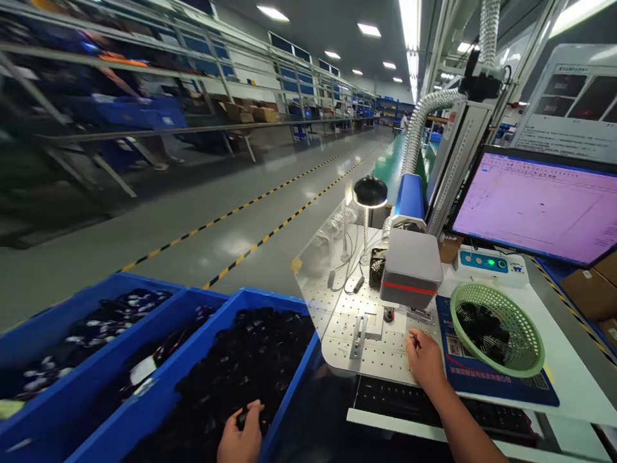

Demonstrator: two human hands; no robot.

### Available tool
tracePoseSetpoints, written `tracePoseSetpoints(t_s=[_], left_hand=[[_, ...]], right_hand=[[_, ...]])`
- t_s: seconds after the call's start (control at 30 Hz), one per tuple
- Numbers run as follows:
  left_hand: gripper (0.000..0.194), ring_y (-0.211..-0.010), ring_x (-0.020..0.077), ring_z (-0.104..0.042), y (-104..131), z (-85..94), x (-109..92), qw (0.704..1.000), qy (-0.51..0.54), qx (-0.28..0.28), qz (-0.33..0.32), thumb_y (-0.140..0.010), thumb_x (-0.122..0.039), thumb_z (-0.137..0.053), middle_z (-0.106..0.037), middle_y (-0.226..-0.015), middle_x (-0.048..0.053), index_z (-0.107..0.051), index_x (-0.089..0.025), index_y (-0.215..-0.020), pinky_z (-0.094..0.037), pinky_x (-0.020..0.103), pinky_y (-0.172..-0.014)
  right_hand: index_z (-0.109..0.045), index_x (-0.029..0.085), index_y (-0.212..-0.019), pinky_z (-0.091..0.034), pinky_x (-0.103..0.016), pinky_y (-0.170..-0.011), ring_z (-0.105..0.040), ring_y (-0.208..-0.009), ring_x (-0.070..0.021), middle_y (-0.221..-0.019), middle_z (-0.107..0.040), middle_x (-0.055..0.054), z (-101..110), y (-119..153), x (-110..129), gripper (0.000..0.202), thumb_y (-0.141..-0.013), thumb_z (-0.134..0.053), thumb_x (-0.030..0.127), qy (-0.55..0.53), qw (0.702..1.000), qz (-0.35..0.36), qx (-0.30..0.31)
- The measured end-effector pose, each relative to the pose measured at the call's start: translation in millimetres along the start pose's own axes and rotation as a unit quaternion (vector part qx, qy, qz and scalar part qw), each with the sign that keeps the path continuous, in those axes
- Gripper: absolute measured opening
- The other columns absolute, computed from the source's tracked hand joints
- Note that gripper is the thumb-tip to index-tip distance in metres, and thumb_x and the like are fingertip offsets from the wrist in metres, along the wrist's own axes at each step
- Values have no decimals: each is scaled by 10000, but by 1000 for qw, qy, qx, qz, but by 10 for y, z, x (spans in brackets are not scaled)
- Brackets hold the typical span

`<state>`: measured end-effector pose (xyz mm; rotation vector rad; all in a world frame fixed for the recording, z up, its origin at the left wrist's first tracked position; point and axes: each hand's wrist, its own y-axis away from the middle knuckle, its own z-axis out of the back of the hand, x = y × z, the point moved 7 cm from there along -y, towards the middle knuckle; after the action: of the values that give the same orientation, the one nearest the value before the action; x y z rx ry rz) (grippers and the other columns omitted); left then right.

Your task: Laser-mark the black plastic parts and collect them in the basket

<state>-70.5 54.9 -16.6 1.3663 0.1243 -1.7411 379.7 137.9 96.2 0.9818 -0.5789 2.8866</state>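
Landmark: the metal plate (385, 360). My left hand (243, 432) was low, left of the plate and nearer to me, above the blue bin (274, 298) of black parts (250, 344). Wrist below, fingers pointing up and away, curled toward the thumb; grip closed in a pinch on one small black piece (241, 421), partly hidden by my fingers.

My right hand (427, 360) was at the plate's right near edge, forearm slanting in from the near right over the keyboard (400, 399), which lay on the near side of the plate. Fingers bent, thumb side toward the plate; whether they grasped anything, I couldn't tell.

Above the plate: grey machine head (412, 270). On the plate: flat metal bracket (357, 337). Right of the plate: green basket (536, 360) with black pieces inside, on a blue mat (482, 384).
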Motion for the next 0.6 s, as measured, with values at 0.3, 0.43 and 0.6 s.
tracePoseSetpoints(t_s=[0.3, 0.43, 0.6], left_hand=[[350, -637, 236, -621, -78, -64, 226, 976, 188, 37, 108, -686, -484, -704, -696, -789, 61, -619, -201, -875, -495, 355, -554], [337, -579, 201, -594, -18, -26, 97, 961, 256, 44, 97, -738, -489, -674, -686, -752, 50, -610, -202, -903, -467, 318, -512], [431, -515, 164, -545, 339, -208, -265, 924, 299, 213, 104, -711, -512, -734, -695, -787, 52, -641, -197, -991, -426, 286, -452]], right_hand=[[-688, 149, -1192, -466, -312, -652, -652, -667, -231, -674, -659, -24, -460, -525, 312, 403, -916, -508, 382, -8, 999, -11, 37], [-735, 173, -1042, -489, -326, -726, -689, -777, -246, -826, -730, -75, -512, -618, 399, 308, -902, -502, 319, -8, 999, 10, 36], [-727, 201, -899, -496, -321, -705, -691, -780, -240, -855, -746, -74, -339, -548, 463, 254, -911, -498, 311, -29, 999, 28, 31]])
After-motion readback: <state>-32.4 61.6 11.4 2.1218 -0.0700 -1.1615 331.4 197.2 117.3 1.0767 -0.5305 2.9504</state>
